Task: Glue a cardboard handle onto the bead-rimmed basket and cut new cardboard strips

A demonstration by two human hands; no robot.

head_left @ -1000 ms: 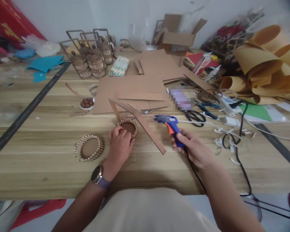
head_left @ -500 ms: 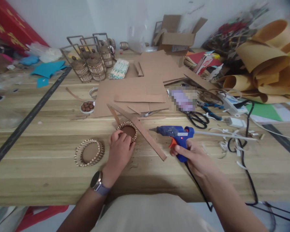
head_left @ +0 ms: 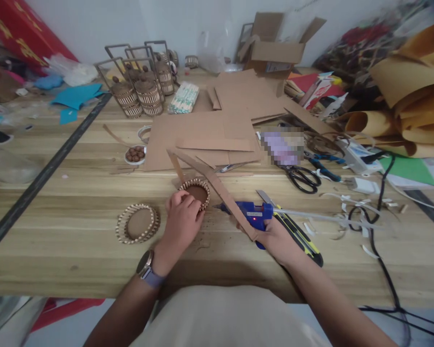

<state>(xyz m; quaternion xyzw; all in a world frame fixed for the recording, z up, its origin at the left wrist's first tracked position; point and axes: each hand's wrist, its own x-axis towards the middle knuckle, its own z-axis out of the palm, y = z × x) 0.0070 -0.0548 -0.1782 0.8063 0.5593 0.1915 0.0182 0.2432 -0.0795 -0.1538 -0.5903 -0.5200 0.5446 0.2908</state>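
Note:
My left hand is closed on the near rim of a small round tray edged with short light-tipped sticks; its fingertips reach inside. A long brown cardboard strip runs from the tray's far side diagonally toward me. My right hand grips a blue hot glue gun, nozzle pointing left toward the tray, its small red light on. The strip's near end crosses in front of the gun, at my right fingers. A second stick-edged ring with a cardboard base lies left of my left hand.
A yellow-and-black utility knife lies beside my right hand, blade bare. Farther back are black-handled scissors, cardboard sheets, a bowl of brown beads and several handled stick baskets. A black cable trails at right.
My right hand has brought the glue gun left and slightly down, behind the strip and closer to the tray. The utility knife now shows. My left hand stays at the tray.

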